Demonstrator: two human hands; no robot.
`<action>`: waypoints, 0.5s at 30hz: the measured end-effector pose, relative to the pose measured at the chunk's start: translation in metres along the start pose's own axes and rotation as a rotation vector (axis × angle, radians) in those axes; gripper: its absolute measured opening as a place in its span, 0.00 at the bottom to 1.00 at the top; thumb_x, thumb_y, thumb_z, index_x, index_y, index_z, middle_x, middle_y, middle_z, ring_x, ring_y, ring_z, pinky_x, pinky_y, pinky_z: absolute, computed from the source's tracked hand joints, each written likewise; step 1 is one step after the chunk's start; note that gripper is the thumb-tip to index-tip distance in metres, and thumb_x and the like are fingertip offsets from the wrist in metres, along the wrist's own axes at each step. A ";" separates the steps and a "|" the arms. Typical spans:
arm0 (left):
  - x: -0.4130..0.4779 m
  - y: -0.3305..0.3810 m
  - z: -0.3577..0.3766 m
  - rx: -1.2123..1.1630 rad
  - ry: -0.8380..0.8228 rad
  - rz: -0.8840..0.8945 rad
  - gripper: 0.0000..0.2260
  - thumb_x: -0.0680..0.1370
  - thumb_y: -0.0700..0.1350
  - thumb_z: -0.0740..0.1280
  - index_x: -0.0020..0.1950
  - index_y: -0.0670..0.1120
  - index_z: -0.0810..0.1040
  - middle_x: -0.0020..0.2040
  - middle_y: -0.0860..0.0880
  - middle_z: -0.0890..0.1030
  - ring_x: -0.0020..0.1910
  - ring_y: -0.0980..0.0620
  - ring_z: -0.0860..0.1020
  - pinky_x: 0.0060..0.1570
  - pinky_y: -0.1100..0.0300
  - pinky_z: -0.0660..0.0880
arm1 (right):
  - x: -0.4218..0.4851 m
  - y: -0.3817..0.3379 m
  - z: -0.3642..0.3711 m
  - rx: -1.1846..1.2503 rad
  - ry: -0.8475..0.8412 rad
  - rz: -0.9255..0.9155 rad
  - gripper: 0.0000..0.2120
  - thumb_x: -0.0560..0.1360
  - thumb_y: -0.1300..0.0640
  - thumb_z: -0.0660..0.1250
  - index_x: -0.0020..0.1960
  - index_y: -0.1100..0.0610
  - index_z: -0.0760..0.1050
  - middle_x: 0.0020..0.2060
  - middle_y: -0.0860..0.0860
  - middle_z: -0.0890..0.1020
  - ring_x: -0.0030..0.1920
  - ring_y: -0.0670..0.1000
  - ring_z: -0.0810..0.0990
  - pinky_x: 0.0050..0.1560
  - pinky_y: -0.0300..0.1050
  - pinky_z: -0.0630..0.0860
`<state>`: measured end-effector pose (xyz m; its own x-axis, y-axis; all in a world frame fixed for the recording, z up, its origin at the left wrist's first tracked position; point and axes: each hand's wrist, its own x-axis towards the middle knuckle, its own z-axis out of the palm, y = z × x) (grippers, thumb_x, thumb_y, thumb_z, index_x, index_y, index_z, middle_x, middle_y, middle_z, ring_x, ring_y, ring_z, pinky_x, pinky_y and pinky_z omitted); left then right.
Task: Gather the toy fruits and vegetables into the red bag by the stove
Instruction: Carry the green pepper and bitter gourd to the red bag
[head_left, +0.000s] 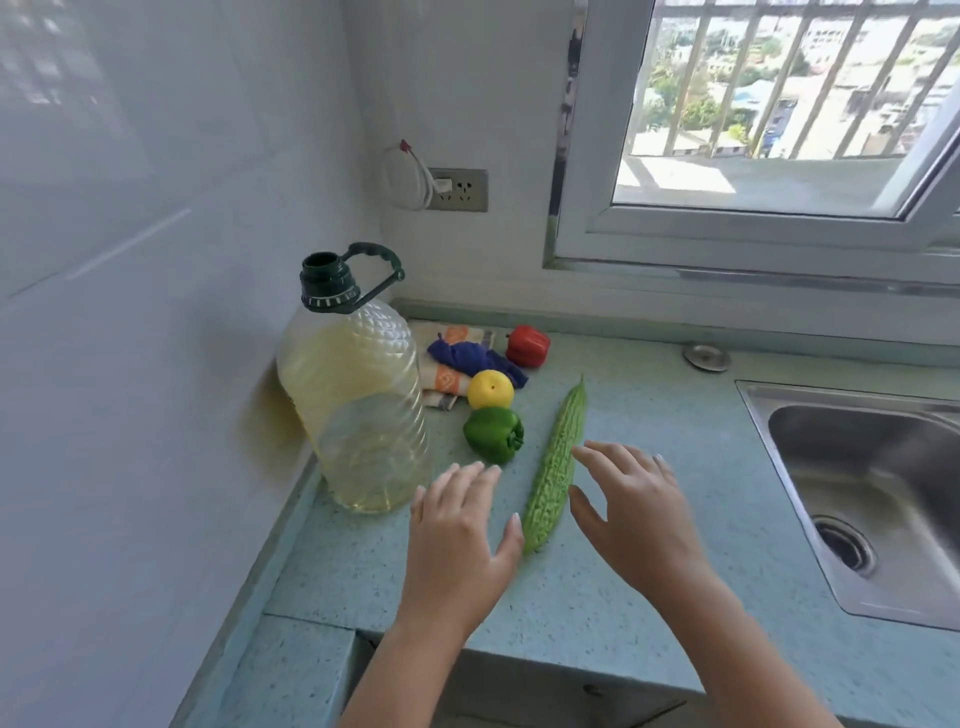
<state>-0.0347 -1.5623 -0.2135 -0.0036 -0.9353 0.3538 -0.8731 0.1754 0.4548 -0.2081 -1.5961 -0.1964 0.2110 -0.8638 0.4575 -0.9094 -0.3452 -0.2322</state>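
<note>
Counter (649, 571): smooth and speckled, carrying all four toys in the corner by the wall; easy rolling for round pieces if nudged.
Sink (857, 452): open basin to the right, well apart from the toys; likely catch-point for anything knocked or dropped that way.
Bottle (358, 410): tall, upright, partly full of oil, just left of the left hand; risk of a bump from that wrist or elbow, then a tip or a slide toward the counter edge.
Right hand (634, 514): wide, fingers spread, holding nothing, hovering just right of the gourd; contact not clear.
Left hand (457, 540): wide too, empty, thumb just beside the gourd's near end; touching or not, cannot tell.
Gourd (558, 467): long, bumpy, flat on the counter between the two hands, tip pointing at the window; grabbed at one end only, likely to droop, swing and sweep the toys beside it.
Cloths (457, 364): bunched against the wall behind the lemon; possible snag when reaching there.
Green pepper (492, 434): just ahead of the left fingertips, touching or nearly touching the lemon; first to get knocked.
Lemon (490, 389): round, most apt to roll.
Red pepper (528, 345): farthest back, near the wall.
Bag: not in view; long carry, so drops likely with an overfull grip.
</note>
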 end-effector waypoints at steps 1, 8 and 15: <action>0.005 0.004 0.005 0.010 0.004 -0.012 0.23 0.73 0.55 0.56 0.63 0.45 0.75 0.60 0.47 0.78 0.62 0.45 0.73 0.62 0.47 0.61 | 0.005 0.009 0.002 0.014 -0.005 -0.011 0.18 0.66 0.58 0.75 0.54 0.58 0.78 0.50 0.54 0.83 0.51 0.58 0.80 0.54 0.66 0.72; 0.041 0.033 0.049 0.090 -0.019 -0.065 0.22 0.73 0.54 0.56 0.61 0.44 0.76 0.58 0.46 0.79 0.60 0.44 0.75 0.60 0.47 0.63 | 0.039 0.075 0.015 0.073 -0.089 -0.154 0.17 0.65 0.56 0.75 0.53 0.57 0.79 0.48 0.53 0.83 0.49 0.58 0.81 0.50 0.65 0.75; 0.049 0.037 0.089 0.148 -0.036 -0.198 0.22 0.73 0.54 0.56 0.61 0.44 0.76 0.59 0.46 0.78 0.60 0.44 0.75 0.62 0.47 0.59 | 0.064 0.133 0.037 0.094 -0.263 -0.320 0.18 0.66 0.53 0.73 0.55 0.55 0.78 0.49 0.51 0.83 0.51 0.56 0.81 0.50 0.63 0.76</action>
<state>-0.1109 -1.6290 -0.2521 0.1596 -0.9579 0.2387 -0.9205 -0.0570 0.3867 -0.3025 -1.7110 -0.2299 0.5728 -0.7678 0.2871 -0.7490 -0.6325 -0.1974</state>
